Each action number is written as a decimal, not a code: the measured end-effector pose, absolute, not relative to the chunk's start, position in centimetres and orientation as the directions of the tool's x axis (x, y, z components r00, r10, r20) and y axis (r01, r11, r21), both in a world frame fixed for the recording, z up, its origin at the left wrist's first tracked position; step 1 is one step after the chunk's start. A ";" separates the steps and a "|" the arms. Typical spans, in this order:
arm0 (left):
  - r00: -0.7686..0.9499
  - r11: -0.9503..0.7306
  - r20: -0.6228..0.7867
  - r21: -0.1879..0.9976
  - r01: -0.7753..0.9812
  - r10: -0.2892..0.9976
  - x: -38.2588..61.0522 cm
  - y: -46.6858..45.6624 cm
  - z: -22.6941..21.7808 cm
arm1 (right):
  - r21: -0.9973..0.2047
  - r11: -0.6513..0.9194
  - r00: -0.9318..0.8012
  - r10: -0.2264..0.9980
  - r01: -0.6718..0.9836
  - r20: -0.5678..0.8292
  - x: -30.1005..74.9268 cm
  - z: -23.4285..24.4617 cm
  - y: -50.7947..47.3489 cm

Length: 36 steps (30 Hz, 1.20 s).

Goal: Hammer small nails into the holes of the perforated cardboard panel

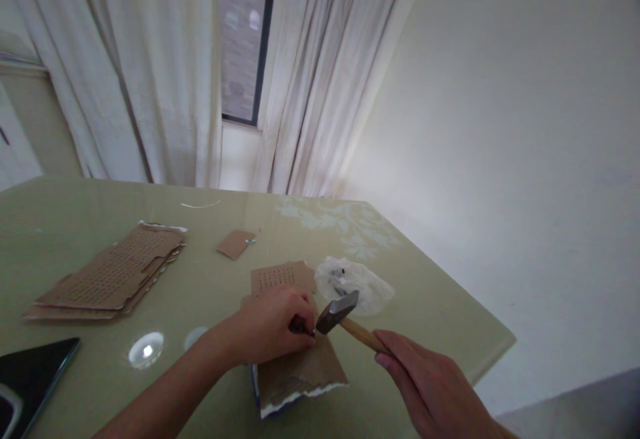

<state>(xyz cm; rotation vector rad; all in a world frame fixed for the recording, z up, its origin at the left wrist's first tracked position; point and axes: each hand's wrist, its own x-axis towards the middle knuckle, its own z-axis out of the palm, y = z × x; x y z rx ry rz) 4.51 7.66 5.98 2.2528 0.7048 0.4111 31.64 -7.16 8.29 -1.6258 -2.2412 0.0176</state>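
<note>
My right hand (425, 376) is wrapped round the wooden handle of a hammer (345, 307), whose metal head hangs just right of my left fingertips. My left hand (280, 322) rests on a piece of brown cardboard (305, 376), thumb and fingers pinched together. What they pinch is small, dark and mostly hidden. Rows of small holes run across the far part of the cardboard, and its near edge is torn and white. Under it, a bluish edge of something shows. Just beyond the hammer lies a crumpled clear plastic bag (363, 282) with small dark things inside.
A stack of hole-punched cardboard sheets (117, 269) lies on the left of the glossy greenish table (210, 386). A small cardboard piece (236, 244) sits farther back. At the lower left is a black flat object (37, 376). Behind the table hang curtains (165, 79); a wall stands right.
</note>
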 end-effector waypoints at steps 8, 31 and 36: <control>0.791 -0.555 0.034 0.731 0.397 0.611 4.4 7.6 6.2 | -0.216 0.383 -0.308 0.898 0.898 0.313 31.6 8.2 -7.3; 0.788 -0.538 0.006 0.734 0.415 0.616 3.9 6.8 6.4 | -0.102 0.379 -0.338 0.896 0.920 0.288 30.2 11.4 -5.8; 0.776 -0.535 -0.021 0.712 0.455 0.631 3.9 6.9 6.1 | -0.091 0.398 -0.371 0.902 0.913 0.220 30.4 11.7 -5.8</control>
